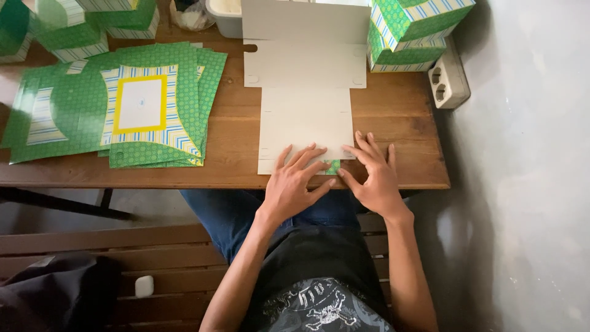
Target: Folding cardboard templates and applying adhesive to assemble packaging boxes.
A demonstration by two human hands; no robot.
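Both my hands down flat on the white die-cut cardboard sheet (305,117), pressing its near flap.

My left hand (294,184) lies spread, fingers open, gripping nothing; my right hand (373,175) is splayed the same way beside it, on the sheet's near edge at the brown wooden tabletop (393,110) front. A green patterned corner (332,166) peeks between them. Flat green printed box blanks (123,107) sit stacked to my left, folded green boxes (412,31) behind.
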